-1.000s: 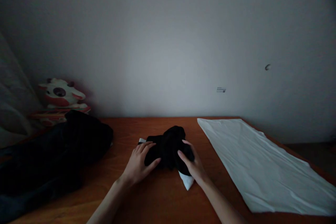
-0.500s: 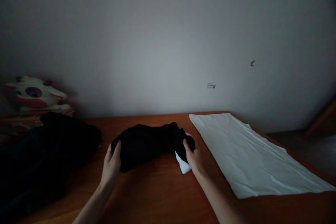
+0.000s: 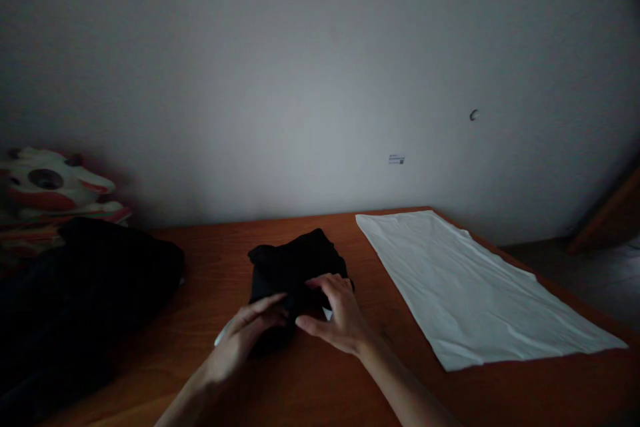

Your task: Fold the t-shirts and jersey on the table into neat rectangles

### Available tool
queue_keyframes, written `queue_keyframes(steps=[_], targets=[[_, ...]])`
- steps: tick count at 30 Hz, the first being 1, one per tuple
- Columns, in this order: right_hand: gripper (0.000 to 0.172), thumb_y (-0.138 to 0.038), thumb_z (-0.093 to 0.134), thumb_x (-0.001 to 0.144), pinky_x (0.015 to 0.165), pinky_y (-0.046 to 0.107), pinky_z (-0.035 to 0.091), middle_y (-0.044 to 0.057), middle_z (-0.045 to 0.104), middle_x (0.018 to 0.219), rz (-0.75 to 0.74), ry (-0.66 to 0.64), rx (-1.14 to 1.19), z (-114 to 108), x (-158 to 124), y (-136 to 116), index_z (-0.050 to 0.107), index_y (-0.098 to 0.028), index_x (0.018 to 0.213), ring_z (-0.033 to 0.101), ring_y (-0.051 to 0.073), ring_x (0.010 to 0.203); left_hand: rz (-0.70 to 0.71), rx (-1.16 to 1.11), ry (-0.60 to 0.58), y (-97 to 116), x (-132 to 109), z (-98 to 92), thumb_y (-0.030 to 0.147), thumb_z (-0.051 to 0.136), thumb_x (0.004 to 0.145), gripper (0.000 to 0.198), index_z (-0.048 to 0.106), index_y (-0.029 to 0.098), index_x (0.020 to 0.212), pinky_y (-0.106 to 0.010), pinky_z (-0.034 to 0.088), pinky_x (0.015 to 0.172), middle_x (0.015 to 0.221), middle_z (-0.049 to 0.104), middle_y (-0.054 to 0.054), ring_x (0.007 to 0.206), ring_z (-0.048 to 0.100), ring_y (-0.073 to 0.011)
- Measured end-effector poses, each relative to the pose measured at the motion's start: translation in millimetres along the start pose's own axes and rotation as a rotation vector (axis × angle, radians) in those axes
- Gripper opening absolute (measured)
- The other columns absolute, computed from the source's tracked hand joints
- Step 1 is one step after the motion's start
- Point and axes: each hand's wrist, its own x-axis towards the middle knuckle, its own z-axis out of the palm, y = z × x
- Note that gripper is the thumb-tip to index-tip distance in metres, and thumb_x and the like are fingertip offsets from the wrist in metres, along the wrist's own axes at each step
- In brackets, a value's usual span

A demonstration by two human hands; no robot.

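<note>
A black cloth garment [image 3: 295, 260] lies bunched into a compact bundle on the wooden table, its exact kind unclear. My left hand [image 3: 240, 330] rests on the bundle's near left side, fingers stretched out over the fabric. A bit of white shows just beside that hand, and another white patch peeks out under the right fingers. Over the near right part of the bundle is my right hand [image 3: 340, 317], thumb and fingers spread apart, fingertips at the cloth. Neither hand visibly grips the fabric.
A flat white cloth [image 3: 480, 287] is spread along the table's right side. To the left lies a dark heap of cloth [image 3: 100, 293], with a cow-shaped toy [image 3: 55, 180] behind it. The wooden table [image 3: 210, 253] meets a pale wall bearing a small label [image 3: 397, 159] and a hook [image 3: 474, 115].
The long black garment held between both hands is now gathered shorter on the table. Both hands have come closer together and loosened their hold. The view has shifted slightly.
</note>
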Motion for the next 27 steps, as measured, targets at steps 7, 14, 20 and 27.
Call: queue_keyframes(steps=[7, 14, 20, 27], targets=[[0.024, -0.044, 0.072, 0.085, 0.086, 0.037, 0.042, 0.003, 0.073, 0.096, 0.052, -0.059, 0.056, 10, -2, -1, 0.066, -0.023, 0.094, 0.065, 0.023, 0.094, 0.200, 0.402, 0.016, -2, -1, 15.5, 0.051, 0.057, 0.088, 0.030, 0.066, 0.022, 0.084, -0.028, 0.056, 0.069, 0.084, 0.073, -0.004, 0.073, 0.066, -0.0174], [0.021, -0.042, 0.052, 0.097, 0.089, 0.033, 0.049, 0.005, 0.073, 0.104, 0.121, 0.018, 0.190, 9, 0, 3, 0.062, -0.025, 0.104, 0.068, 0.020, 0.100, 0.268, 0.497, 0.445, -6, 10, 2.0, 0.050, 0.069, 0.073, 0.044, 0.052, 0.024, 0.105, -0.037, 0.056, 0.081, 0.096, 0.070, -0.004, 0.090, 0.069, -0.0234], [0.079, -0.045, 0.082, 0.069, 0.102, 0.060, 0.040, 0.024, 0.048, 0.145, 0.242, 0.091, -0.418, 9, -5, 12, 0.051, -0.020, 0.137, 0.048, 0.043, 0.131, 0.231, 0.602, 0.527, -17, 16, -12.8, 0.060, 0.062, 0.073, 0.038, 0.046, 0.025, 0.071, -0.028, 0.044, 0.056, 0.062, 0.053, 0.004, 0.058, 0.054, -0.0164], [0.050, -0.022, 0.077, 0.072, 0.088, 0.051, 0.051, 0.014, 0.071, 0.111, 0.256, 0.061, -0.277, 4, -1, 44, 0.063, -0.024, 0.119, 0.064, 0.036, 0.106, 0.058, 0.423, 0.419, -11, 14, -13.3, 0.061, 0.068, 0.071, 0.046, 0.064, 0.022, 0.095, -0.040, 0.053, 0.086, 0.096, 0.074, -0.009, 0.097, 0.069, -0.0311]])
